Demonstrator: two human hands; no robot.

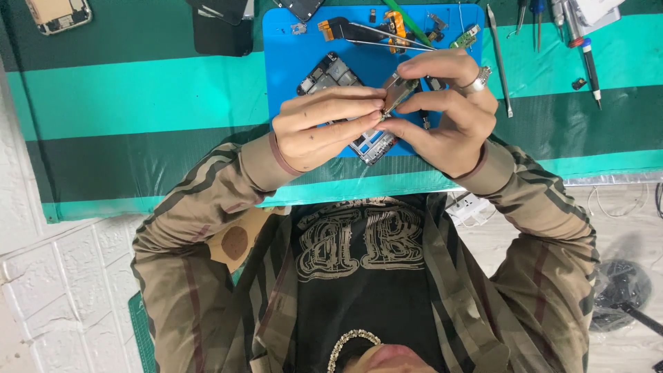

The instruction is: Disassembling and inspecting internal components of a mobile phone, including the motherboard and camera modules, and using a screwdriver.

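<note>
Pinching a small circuit board [399,93] between both hands, left hand [324,128] and right hand [445,110] together above the blue mat [290,55]; grip by edges, steady over phone frame [373,145].

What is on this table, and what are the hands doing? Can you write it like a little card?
left hand: pinches a small board
right hand: holds the same board; wears a ring
under the hands: opened phone frame on a blue mat
also on the mat: tweezers and small parts
table: striped green cover
right side: screwdrivers lying on the cover
</note>
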